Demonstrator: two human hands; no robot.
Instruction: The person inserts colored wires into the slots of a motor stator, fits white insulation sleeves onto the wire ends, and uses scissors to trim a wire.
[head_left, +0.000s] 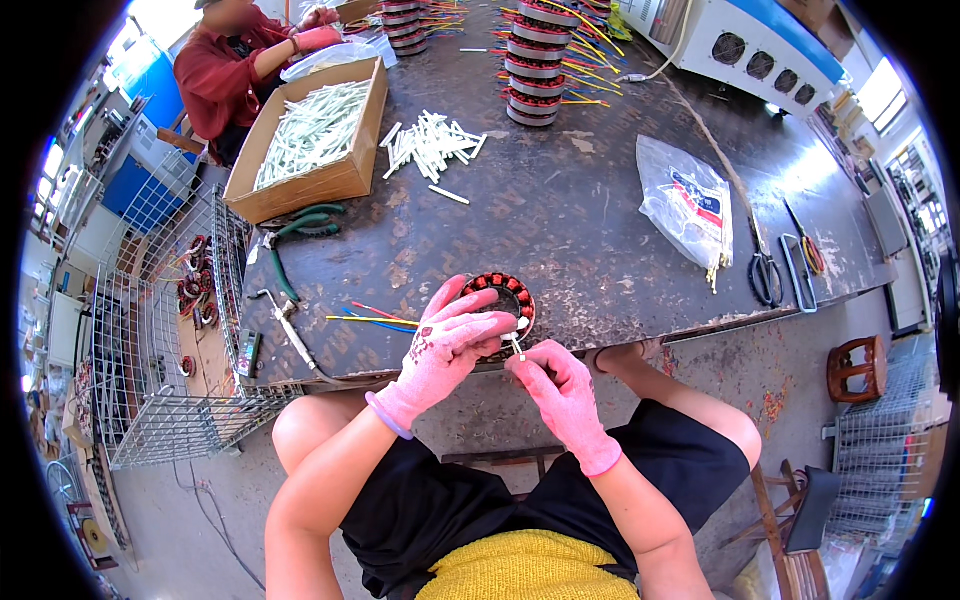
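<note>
At the table's near edge lies a motor stator (526, 302), a dark ring with red copper windings. My left hand (448, 348), in a pink glove, is closed on it, fingers across its left side and middle. Red, yellow and blue lead wires (372, 321) stick out to the left from beneath that hand. My right hand (560, 392), also gloved in pink, pinches a thin white sleeve (517, 346) at the stator's near rim. The fingertips partly cover the sleeve, so whether a wire runs inside it I cannot tell.
A cardboard box (250, 205) of white sleeves stands far left, beside a loose sleeve pile (432, 142). Green-handled pliers (285, 255), a stator stack (535, 75), plastic bag (685, 205) and scissors (766, 275) lie around. Another person (225, 75) works at far left; a wire cart (150, 430) stands left.
</note>
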